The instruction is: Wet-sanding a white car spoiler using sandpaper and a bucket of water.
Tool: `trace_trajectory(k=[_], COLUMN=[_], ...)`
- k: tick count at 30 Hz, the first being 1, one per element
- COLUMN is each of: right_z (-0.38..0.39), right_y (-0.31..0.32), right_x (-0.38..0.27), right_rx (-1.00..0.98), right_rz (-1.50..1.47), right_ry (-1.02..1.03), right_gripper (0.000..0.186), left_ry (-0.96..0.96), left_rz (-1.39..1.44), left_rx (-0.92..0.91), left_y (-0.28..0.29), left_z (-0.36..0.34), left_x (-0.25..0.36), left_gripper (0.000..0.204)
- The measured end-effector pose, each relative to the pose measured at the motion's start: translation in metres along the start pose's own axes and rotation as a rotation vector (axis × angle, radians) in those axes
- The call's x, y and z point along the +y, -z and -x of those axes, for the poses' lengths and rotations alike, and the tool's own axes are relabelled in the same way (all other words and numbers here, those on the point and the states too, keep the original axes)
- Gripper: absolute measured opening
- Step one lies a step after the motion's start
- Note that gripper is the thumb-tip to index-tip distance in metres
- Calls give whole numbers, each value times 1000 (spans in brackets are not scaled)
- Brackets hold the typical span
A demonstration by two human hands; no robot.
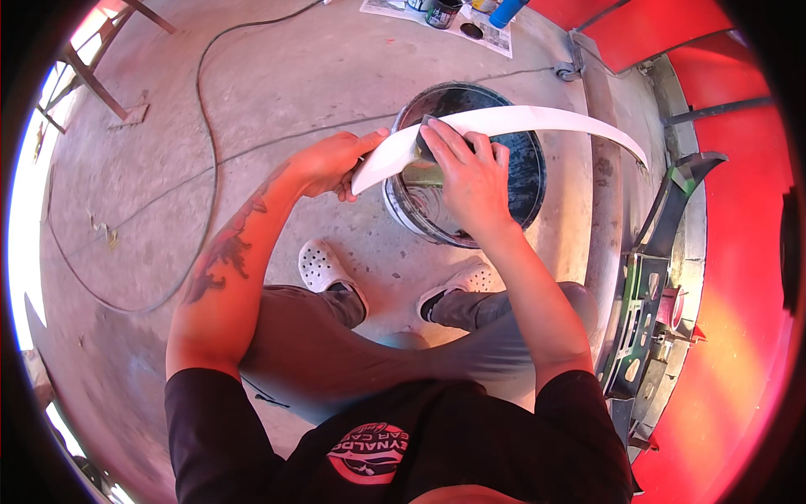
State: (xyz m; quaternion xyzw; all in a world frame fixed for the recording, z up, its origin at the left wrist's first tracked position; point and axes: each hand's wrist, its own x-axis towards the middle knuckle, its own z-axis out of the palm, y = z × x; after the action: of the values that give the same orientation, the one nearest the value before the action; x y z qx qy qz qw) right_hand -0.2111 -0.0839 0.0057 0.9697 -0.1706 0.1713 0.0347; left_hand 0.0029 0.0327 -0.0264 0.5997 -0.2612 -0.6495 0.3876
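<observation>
A long white curved trim piece (pixel 550 120) lies across the top of a round black bucket (pixel 525 181), its far end reaching out to the right. My left hand (pixel 326 162) grips the near left end of it, thumb along the upper edge and fingers curled beneath. Pressed against the white surface is a dark grey piece of sandpaper (pixel 426 144), held under the fingers of my right hand (pixel 472 181). The right palm hangs over the bucket's opening. Murky liquid (pixel 424 189) shows inside the bucket, partly hidden by the hand and the trim piece.
A dark hose (pixel 200 101) curves over the concrete floor (pixel 277 67) on the left. Cans (pixel 442 13) stand on newspaper (pixel 499 40) at the back. Along the right, a black bumper-like part (pixel 638 311) leans by a red panel (pixel 747 252). My clogs (pixel 329 267) flank the bucket's near side.
</observation>
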Motion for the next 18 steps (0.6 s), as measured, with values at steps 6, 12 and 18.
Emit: trace_trajectory(k=[6, 12, 18], right_z=[20, 5, 25], right_y=[-2, 2, -1], right_x=[-52, -17, -58], right_rx=[-22, 11, 4], right_rz=[-101, -13, -35], right_ry=[296, 5, 239], right_gripper=[44, 44, 48], left_ry=[-1, -5, -12], left_rz=[-25, 8, 14], left_rx=[19, -1, 0], left_y=[-3, 0, -5], left_z=[4, -2, 7], left_x=[1, 2, 4], left_gripper=[60, 65, 65])
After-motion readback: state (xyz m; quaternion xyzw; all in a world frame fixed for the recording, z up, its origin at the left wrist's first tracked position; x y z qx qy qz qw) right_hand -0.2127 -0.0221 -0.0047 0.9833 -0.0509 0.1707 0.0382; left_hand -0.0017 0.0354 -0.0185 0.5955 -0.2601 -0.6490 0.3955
